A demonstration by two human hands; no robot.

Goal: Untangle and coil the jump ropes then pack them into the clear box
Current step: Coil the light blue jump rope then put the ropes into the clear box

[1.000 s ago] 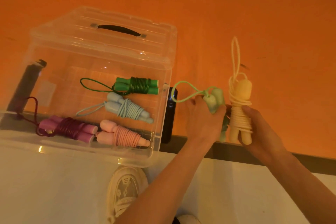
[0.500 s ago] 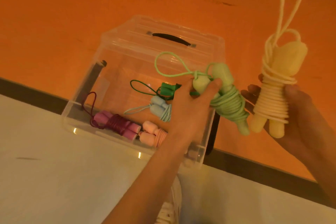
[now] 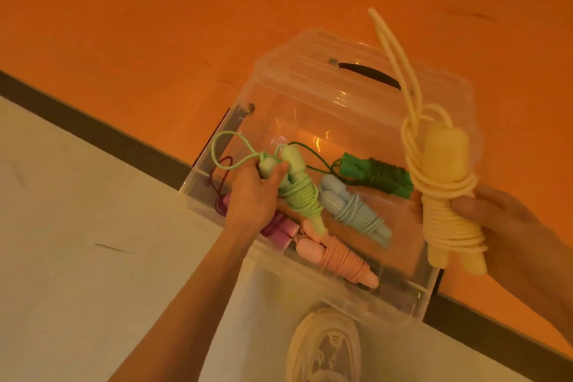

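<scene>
Left hand [image 3: 252,195], at the centre of the frame, was clamped round the handle ends of a coiled light green jump rope [image 3: 297,192], fingers curled about the two pale handles, with a loose loop of cord arching toward the upper left. That bundle hung inside the open top of the clear box [image 3: 347,298], its lower handle tips pointing down toward the ropes below. Right hand [image 3: 496,226], at the right edge of the frame, gripped a coiled yellow jump rope [image 3: 446,192], the thumb pressed across the wound cord and the fingers behind it; the rope's handles stood roughly upright, and a long doubled loop of cord rose toward the top of the frame. It hung over the right rim of the box.

Inside the box lay four coiled ropes: a dark green jump rope [image 3: 378,175] toward the upper right, a light blue jump rope [image 3: 350,208] in the middle, a peach jump rope [image 3: 335,260] lower down, and a purple jump rope [image 3: 279,231] partly hidden behind the left wrist. Behind the box, at the upper centre, lay a clear lid with a black handle [image 3: 369,74]. The box sat on an orange floor [image 3: 155,25] that met a white surface [image 3: 77,242] along a dark strip. A pale shoe [image 3: 325,347] showed at the bottom centre. No brand, label or writing could be read anywhere.
</scene>
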